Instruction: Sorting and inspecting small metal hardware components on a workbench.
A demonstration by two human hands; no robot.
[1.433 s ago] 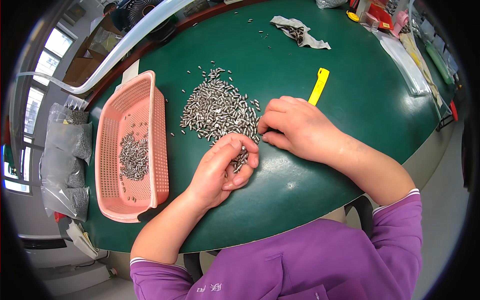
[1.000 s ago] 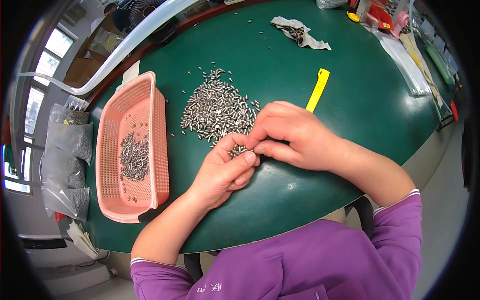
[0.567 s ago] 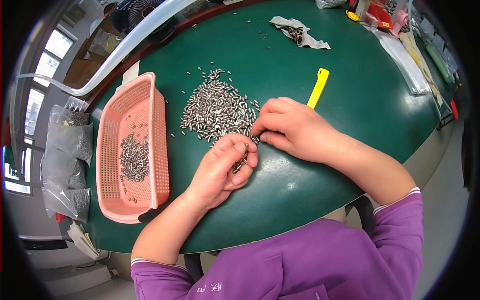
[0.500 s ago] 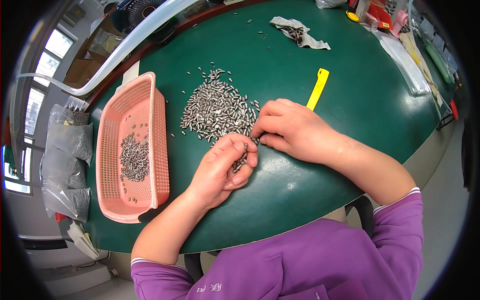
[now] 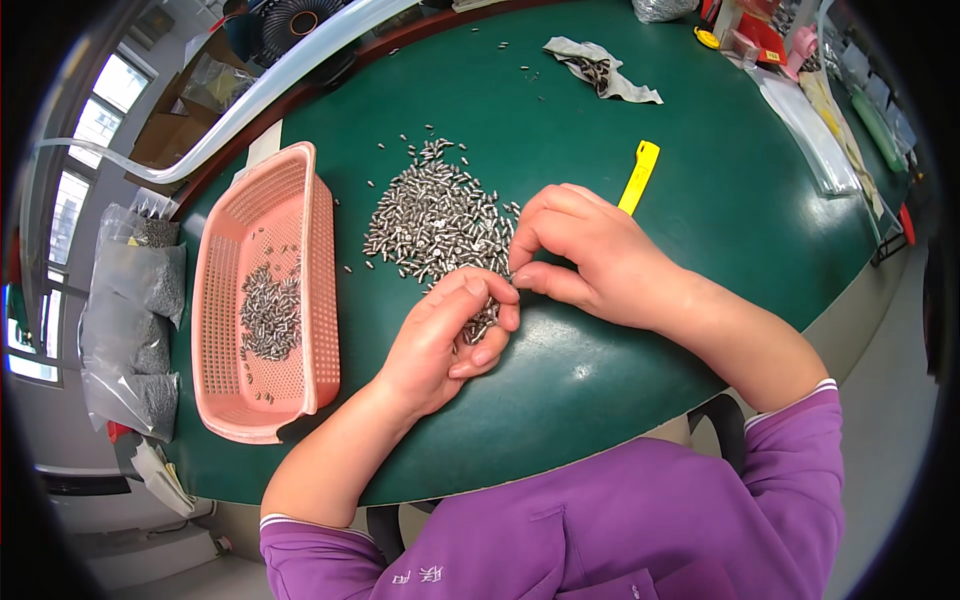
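Note:
A pile of small, shiny, bullet-shaped metal pieces [image 5: 425, 215] lies on the green table. At its near edge, my left hand [image 5: 425, 345] is curled around several metal pieces [image 5: 482, 322], which show between the thumb and fingers. My right hand [image 5: 605, 260] meets its fingertips, with thumb and forefinger pinched together; whatever is between them is too small to make out. Left of the pile stands a pink perforated basket [image 5: 325, 290] with more metal pieces [image 5: 270, 315] on its bottom.
A flat yellow tool [image 5: 640, 175] lies beyond my right hand. Farther back is a crumpled cloth [image 5: 605, 72] with dark stains. Filled clear bags [image 5: 150, 285] line up left of the basket. Plastic sleeves [image 5: 808, 135] lie at the right edge. A clear tube [image 5: 270, 95] arches across the back left.
My right hand has lifted slightly from the pile's near edge, bringing its pinched fingertips against those of my left hand. My left hand has stayed nearly in place around its metal pieces.

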